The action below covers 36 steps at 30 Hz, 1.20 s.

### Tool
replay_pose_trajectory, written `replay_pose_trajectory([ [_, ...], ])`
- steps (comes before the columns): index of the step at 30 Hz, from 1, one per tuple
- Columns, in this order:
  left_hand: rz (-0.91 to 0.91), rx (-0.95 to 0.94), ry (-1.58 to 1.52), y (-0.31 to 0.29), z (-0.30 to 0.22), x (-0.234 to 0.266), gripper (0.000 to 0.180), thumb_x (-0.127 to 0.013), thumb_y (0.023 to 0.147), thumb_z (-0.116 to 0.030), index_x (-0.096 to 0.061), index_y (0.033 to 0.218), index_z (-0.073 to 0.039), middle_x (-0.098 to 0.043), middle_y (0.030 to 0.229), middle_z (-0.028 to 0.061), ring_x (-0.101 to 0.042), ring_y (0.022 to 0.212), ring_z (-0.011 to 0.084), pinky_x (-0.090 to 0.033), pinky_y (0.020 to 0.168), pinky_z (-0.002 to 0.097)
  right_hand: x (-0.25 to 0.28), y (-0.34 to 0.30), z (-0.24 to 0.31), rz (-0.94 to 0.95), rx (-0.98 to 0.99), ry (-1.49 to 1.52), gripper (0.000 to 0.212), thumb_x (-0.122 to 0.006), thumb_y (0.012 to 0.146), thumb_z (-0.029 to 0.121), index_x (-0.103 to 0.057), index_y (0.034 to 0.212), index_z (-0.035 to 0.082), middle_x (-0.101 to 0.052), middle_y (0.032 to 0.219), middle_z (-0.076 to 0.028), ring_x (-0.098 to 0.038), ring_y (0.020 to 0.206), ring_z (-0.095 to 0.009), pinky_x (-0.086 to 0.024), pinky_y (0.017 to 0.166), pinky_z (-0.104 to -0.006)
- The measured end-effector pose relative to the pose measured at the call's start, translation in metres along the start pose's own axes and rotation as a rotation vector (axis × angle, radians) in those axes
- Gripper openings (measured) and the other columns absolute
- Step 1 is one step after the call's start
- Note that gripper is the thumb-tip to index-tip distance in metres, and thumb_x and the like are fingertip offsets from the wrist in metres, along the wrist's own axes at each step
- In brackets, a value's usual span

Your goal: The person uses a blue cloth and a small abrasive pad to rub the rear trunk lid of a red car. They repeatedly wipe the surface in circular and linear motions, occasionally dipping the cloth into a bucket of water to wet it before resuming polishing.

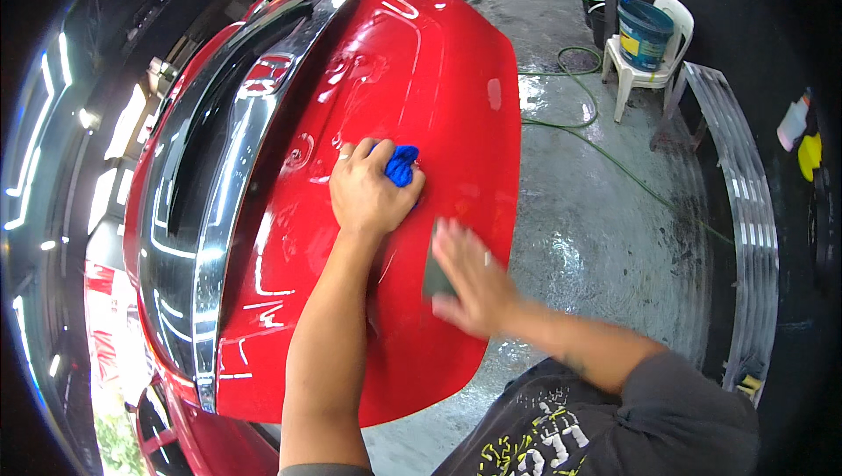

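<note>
Your left hand (pixel 368 191): it lies on the glossy red car body panel (pixel 421 81), with the fingers clenched around a crumpled bright blue cloth (pixel 402 164). A ring shows on one finger.
Blue cloth: it is pressed between your left hand and the red panel, near the middle of the panel; only its upper right part sticks out from under the fingers.
Your right hand (pixel 469 279): it is blurred, the fingers are stretched out almost flat, and they press a dark grey flat pad (pixel 433 273) on the panel. The pad is under the fingers, so you are holding it against the paint, not closing a fist on it.
Grey pad: it is just below and to the right of the blue cloth, near the lower right edge of the panel.
Red panel: it carries a curved chrome strip (pixel 230 204) on its left side, beside a dark glossy window.
Floor: wet grey concrete (pixel 596 213) lies to your right, with a thin green hose (pixel 605 150) running across it.
Further away: a white plastic chair (pixel 653 60) stands with a blue bucket (pixel 643 33) on its seat.
</note>
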<state>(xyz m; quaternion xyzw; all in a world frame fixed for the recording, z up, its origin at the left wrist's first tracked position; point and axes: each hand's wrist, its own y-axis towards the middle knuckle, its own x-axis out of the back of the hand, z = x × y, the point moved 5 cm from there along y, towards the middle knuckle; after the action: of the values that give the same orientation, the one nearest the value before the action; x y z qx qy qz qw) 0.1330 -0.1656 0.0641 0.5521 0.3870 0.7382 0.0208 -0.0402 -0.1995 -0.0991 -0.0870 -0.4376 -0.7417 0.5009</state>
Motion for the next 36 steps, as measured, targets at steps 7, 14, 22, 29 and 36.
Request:
replay_pose_trajectory([
  [7, -0.029, -0.049, -0.019, 0.013, -0.02, -0.017, 0.035, -0.085, 0.08, -0.031, -0.072, 0.1, -0.006, -0.069, 0.104, 0.0176, -0.068, 0.099, 0.0414, -0.057, 0.084, 0.0534, 0.056, 0.151, -0.158, -0.26, -0.238, -0.102, 0.078, -0.051, 0.116, 0.044, -0.031, 0.171, -0.007, -0.026, 0.181, -0.031, -0.023, 0.169, -0.048, -0.019, 0.139, -0.057],
  [14, 0.027, 0.057, -0.034, -0.002, 0.0, -0.011, 0.035, -0.081, 0.088, -0.029, -0.071, 0.106, 0.0, -0.068, 0.108, 0.0216, -0.065, 0.103, 0.0453, -0.054, 0.09, 0.0554, 0.028, 0.068, -0.056, -0.028, 0.051, -0.076, 0.088, -0.062, 0.108, 0.043, -0.028, 0.172, -0.007, -0.026, 0.181, -0.032, -0.024, 0.169, -0.049, -0.018, 0.139, -0.059],
  [22, -0.05, 0.028, -0.028, -0.001, 0.001, -0.008, 0.036, -0.084, 0.085, -0.03, -0.072, 0.105, -0.003, -0.067, 0.104, 0.0177, -0.065, 0.098, 0.0409, -0.054, 0.084, 0.0527, 0.042, 0.155, -0.122, -0.193, -0.092, -0.159, 0.081, -0.053, 0.114, 0.049, -0.033, 0.17, -0.006, -0.028, 0.181, -0.031, -0.022, 0.17, -0.046, -0.019, 0.139, -0.0571],
  [29, -0.033, 0.055, -0.052, 0.0, -0.005, -0.007, 0.032, -0.082, 0.088, -0.028, -0.073, 0.105, -0.002, -0.069, 0.108, 0.0185, -0.065, 0.101, 0.0416, -0.054, 0.089, 0.0524, 0.052, 0.126, -0.114, -0.147, 0.059, -0.102, 0.079, -0.06, 0.111, 0.042, -0.035, 0.171, -0.001, -0.031, 0.18, -0.028, -0.027, 0.169, -0.047, -0.021, 0.138, -0.0587],
  [36, -0.072, 0.028, -0.026, 0.0, -0.004, -0.01, 0.03, -0.084, 0.086, -0.026, -0.074, 0.106, -0.005, -0.07, 0.107, 0.0166, -0.065, 0.098, 0.0388, -0.054, 0.085, 0.0505, 0.039, 0.141, -0.101, -0.182, -0.062, -0.186, 0.085, -0.056, 0.111, 0.052, -0.039, 0.166, -0.009, -0.033, 0.178, -0.032, -0.028, 0.167, -0.05, -0.022, 0.137, -0.0613],
])
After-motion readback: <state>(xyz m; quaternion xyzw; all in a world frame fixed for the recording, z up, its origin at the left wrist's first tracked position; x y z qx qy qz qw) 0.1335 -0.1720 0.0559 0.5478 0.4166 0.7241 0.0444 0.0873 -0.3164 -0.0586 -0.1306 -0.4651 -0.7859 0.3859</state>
